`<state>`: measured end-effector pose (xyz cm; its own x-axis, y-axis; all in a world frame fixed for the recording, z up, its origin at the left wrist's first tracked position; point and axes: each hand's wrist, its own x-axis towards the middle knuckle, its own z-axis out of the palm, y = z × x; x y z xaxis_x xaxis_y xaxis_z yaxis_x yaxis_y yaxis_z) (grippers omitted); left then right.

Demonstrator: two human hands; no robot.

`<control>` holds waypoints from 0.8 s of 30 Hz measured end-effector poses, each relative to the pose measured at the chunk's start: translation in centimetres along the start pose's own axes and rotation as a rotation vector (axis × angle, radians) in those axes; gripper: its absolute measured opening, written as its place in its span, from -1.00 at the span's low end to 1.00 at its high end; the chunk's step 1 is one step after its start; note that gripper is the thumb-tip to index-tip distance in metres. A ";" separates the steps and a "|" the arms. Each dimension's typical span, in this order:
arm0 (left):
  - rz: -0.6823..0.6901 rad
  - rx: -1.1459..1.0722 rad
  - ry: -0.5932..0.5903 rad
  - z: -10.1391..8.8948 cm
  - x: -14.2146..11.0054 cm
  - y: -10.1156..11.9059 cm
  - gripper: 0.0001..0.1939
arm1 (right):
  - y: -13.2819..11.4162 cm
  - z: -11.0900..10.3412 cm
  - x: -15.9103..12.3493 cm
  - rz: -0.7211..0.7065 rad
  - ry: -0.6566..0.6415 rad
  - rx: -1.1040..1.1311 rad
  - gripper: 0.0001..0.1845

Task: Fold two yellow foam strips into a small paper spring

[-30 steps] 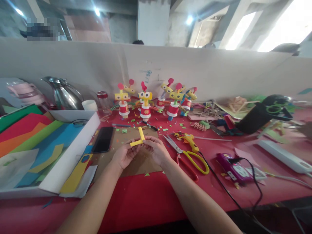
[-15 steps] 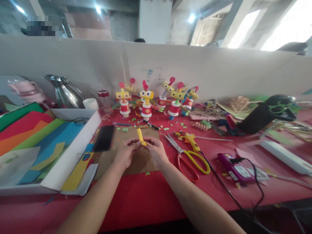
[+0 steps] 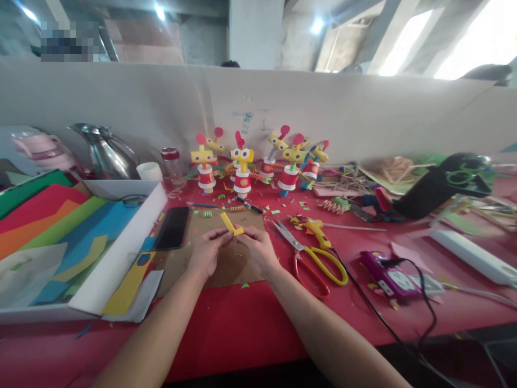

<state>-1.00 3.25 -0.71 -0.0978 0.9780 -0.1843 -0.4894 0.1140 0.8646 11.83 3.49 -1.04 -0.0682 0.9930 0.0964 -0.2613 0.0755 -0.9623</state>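
A yellow paper strip (image 3: 228, 222), bent at its lower end, is pinched between my two hands above a brown cardboard sheet (image 3: 210, 269). My left hand (image 3: 209, 249) grips it near the bend, its fingers closed. On the other side, the fingertips of my right hand (image 3: 258, 247) press on the folded part. The fingers partly cover the fold. Beyond the hands stand several paper-cup figures (image 3: 242, 180) with yellow tube heads, coiled paper arms and red discs on top. Small coiled paper springs (image 3: 237, 209) lie at the far edge of the cardboard.
Right of my hands lie scissors (image 3: 298, 247) and a yellow glue gun (image 3: 319, 234) with a cord. A purple power socket (image 3: 390, 277) is farther right. To the left are a black phone (image 3: 173, 228) and a white box (image 3: 117, 258) of coloured paper. A steel jug (image 3: 109, 153) stands behind.
The upright part of the yellow strip has tilted to the left, and the bent end shows more at my right fingertips. Both hands stay in nearly the same place.
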 end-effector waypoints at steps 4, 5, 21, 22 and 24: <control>0.044 0.032 0.008 -0.1 0.1 -0.3 -0.66 | 0.2 -0.1 0.1 0.036 -0.041 0.038 -0.87; 0.045 0.034 0.002 -0.1 0.1 -0.3 -0.67 | 0.3 0.0 0.2 0.052 -0.031 0.056 -0.86; -0.033 -0.069 -0.118 0.2 -0.1 -0.6 -0.75 | 1.1 0.2 0.6 0.099 0.057 0.292 -0.82; -0.034 -0.054 -0.111 0.2 -0.2 -0.7 -0.74 | 1.2 0.3 0.6 0.095 0.059 0.291 -0.81; -0.039 -0.041 -0.092 0.3 -0.3 -0.7 -0.73 | 1.2 0.5 0.3 0.087 0.061 0.283 -0.78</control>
<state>-0.37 2.91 -1.14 0.0011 0.9850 -0.1723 -0.5264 0.1471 0.8374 11.06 3.87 -2.01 -0.0465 0.9989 -0.0072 -0.5156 -0.0302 -0.8563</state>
